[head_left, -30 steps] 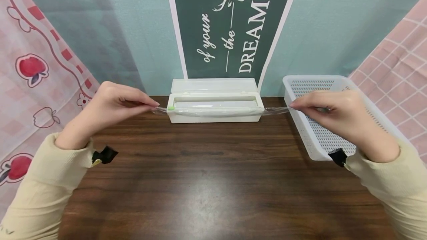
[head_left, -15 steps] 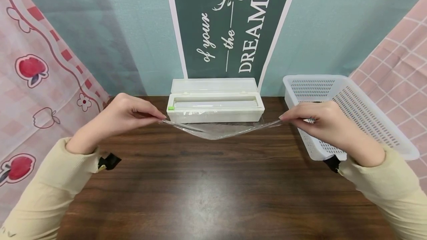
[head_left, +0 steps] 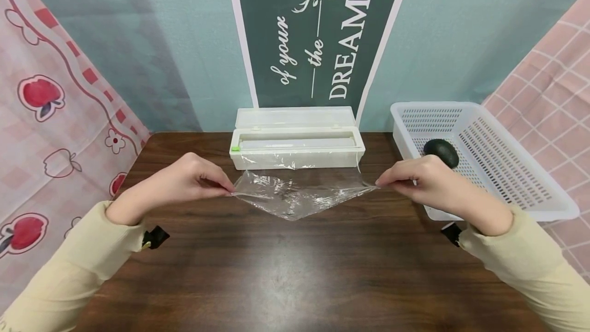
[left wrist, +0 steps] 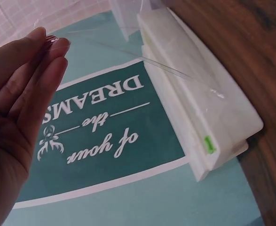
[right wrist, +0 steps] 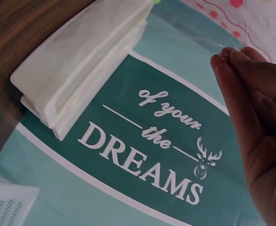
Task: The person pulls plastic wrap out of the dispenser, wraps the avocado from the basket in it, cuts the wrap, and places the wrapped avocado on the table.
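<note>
Pinching clear film, left hand and right hand hold its long edge crosswise

We wear a long left sleeve and a long right sleeve, both pale cream leaning towards yellow; the cloth looks soft and mostly plain, with shallow creases running across it; our left cuff and right cuff are thick, appear finely ribbed, and sit loose and wide at the opening; from the inner side of the left one juts a small, angular black piece, with a dab of yellow beside the cloth; from the inner side of the right one juts a second black piece, similarly small and blocky.
</note>
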`<state>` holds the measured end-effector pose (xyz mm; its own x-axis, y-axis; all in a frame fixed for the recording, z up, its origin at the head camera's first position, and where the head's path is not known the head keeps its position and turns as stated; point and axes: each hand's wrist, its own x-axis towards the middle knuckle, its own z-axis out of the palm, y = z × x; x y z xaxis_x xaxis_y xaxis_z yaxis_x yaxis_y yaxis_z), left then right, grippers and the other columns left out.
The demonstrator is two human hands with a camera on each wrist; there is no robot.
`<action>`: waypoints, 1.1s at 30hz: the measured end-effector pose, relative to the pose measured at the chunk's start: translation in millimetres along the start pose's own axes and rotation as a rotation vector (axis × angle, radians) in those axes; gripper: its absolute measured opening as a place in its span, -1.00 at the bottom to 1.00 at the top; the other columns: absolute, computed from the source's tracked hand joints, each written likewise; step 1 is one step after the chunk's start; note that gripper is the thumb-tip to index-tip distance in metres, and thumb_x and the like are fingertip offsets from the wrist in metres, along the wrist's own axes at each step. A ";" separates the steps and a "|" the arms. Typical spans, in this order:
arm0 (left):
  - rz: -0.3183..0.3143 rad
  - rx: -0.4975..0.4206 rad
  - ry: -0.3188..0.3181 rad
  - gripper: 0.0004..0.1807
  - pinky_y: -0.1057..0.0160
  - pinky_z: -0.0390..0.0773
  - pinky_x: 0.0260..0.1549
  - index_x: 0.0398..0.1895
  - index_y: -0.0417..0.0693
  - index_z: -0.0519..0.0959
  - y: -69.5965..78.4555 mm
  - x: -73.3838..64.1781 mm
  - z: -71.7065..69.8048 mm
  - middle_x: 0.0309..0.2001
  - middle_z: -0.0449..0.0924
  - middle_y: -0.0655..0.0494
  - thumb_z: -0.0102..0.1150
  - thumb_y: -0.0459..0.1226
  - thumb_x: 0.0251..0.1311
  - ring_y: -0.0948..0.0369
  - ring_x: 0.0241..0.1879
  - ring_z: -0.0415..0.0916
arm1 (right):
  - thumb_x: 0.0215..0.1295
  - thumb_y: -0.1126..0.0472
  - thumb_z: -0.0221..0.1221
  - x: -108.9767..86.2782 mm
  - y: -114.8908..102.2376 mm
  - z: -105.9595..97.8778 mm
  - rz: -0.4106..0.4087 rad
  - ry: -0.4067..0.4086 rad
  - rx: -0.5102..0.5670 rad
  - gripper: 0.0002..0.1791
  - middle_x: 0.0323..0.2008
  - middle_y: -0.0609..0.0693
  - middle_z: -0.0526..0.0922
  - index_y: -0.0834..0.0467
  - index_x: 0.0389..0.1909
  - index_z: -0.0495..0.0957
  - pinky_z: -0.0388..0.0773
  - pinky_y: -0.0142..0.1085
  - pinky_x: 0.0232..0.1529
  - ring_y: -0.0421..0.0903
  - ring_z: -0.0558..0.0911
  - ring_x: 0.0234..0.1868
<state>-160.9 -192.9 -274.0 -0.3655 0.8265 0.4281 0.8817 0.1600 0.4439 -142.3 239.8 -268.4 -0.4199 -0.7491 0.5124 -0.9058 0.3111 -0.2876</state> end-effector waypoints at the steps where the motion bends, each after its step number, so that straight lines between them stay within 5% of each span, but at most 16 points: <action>1: -0.001 -0.006 -0.014 -0.74 0.54 0.50 -0.51 -0.43 -0.11 0.68 -0.9 -0.7 1.8 -0.45 0.66 0.18 0.32 -0.58 -0.19 0.39 -0.47 0.55 | -0.05 0.51 0.22 0.0 -0.2 1.7 0.009 -0.007 -0.009 -0.73 -0.39 -0.12 0.67 0.12 -0.36 0.65 0.44 -0.66 -0.24 -0.39 0.59 -0.29; 5: -0.010 -0.017 -0.062 -0.76 0.54 0.51 -0.50 -0.43 -0.11 0.68 -3.9 -2.7 9.0 -0.45 0.66 0.18 0.31 -0.58 -0.16 0.39 -0.47 0.56 | -0.29 0.64 0.23 -1.4 -0.3 9.5 0.054 -0.040 -0.036 -0.57 -0.43 -0.15 0.67 0.08 -0.42 0.66 0.44 -0.67 -0.33 -0.35 0.60 -0.38; 12: -0.043 -0.040 -0.128 -0.80 0.53 0.50 -0.52 -0.45 -0.10 0.68 -10.2 -6.8 23.9 -0.46 0.66 0.21 0.30 -0.54 -0.11 0.44 -0.48 0.52 | -0.23 0.63 0.25 -7.2 2.9 27.0 0.105 -0.125 0.010 -0.61 -0.44 -0.16 0.67 0.08 -0.45 0.65 0.48 -0.63 -0.35 -0.31 0.60 -0.41; 24: -0.159 -0.128 -0.231 -0.89 0.51 0.53 -0.49 -0.46 -0.13 0.68 -19.0 -16.2 48.9 -0.47 0.65 0.21 0.30 -0.49 -0.05 0.47 -0.46 0.53 | -0.21 0.62 0.23 -18.7 14.0 56.5 0.037 -0.205 0.076 -0.68 -0.48 -0.12 0.66 0.15 -0.50 0.64 0.47 -0.60 -0.44 -0.30 0.59 -0.46; 33: -0.180 -0.107 -0.294 -0.91 0.52 0.53 -0.46 -0.48 -0.16 0.68 -21.7 -19.6 63.9 -0.47 0.65 0.19 0.29 -0.49 -0.05 0.44 -0.45 0.53 | -0.19 0.63 0.18 -25.4 14.1 71.8 0.108 -0.282 0.084 -0.69 -0.50 -0.13 0.66 0.16 -0.53 0.65 0.48 -0.58 -0.48 -0.31 0.59 -0.47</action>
<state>-153.9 -178.1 -342.3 -0.3966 0.9128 0.0975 0.7690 0.2723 0.5784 -140.5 221.2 -343.5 -0.4709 -0.8507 0.2337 -0.8439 0.3572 -0.4004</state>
